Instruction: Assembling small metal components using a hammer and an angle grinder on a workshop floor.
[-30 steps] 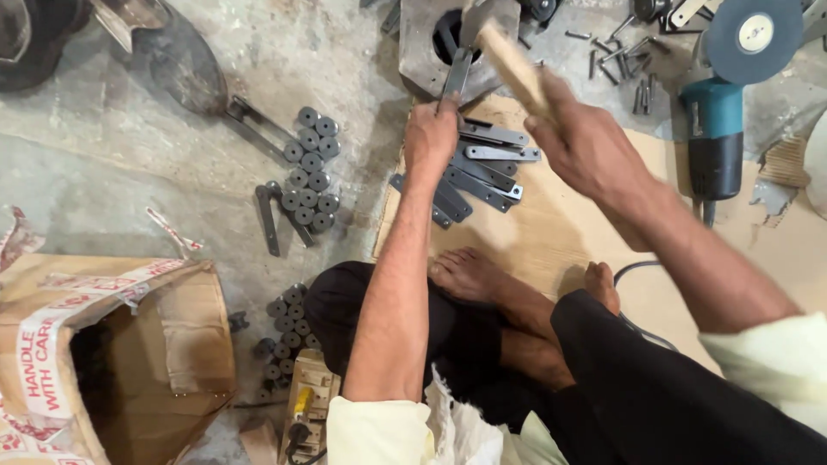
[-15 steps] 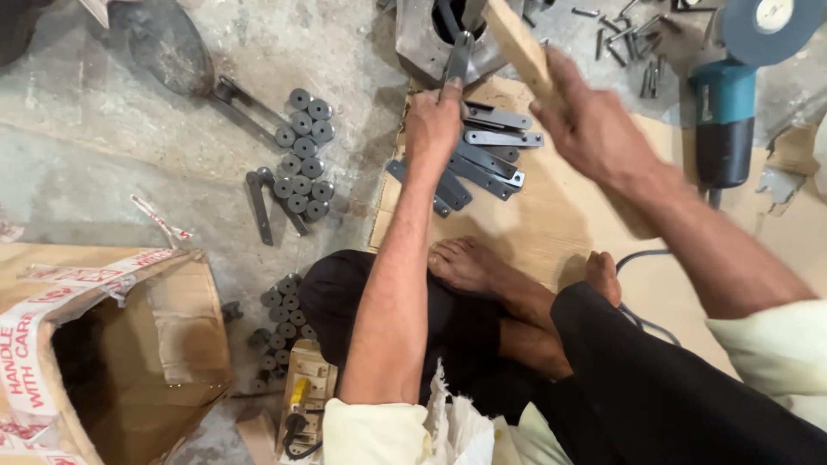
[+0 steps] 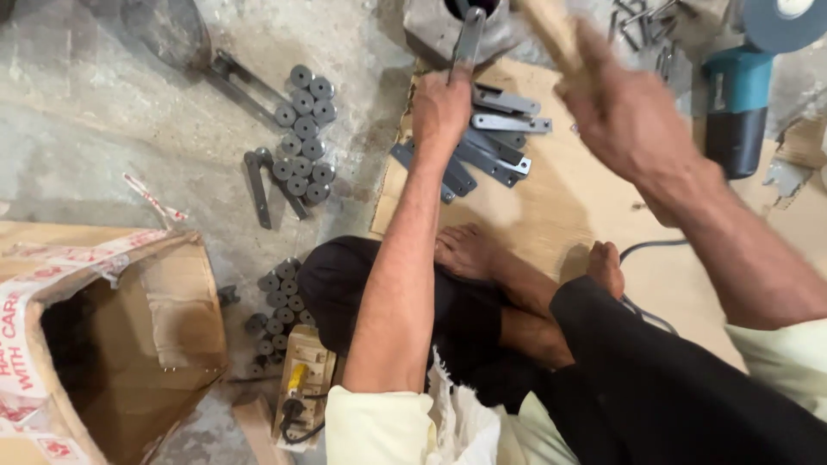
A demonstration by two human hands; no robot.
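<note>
One view only, from the camera on my head, looking steeply down over my lap to the floor. It sits close: my left hand (image 3: pixel 441 108) and right hand (image 3: pixel 624 120) reach to the top edge of the frame, my forearms run up from the bottom, and my crossed legs fill the lower middle. Beyond my hands the frame cuts off at the metal block (image 3: pixel 431 34); left of my left arm, the cardboard box (image 3: pixel 164 327) sits at the frame's edge.
</note>
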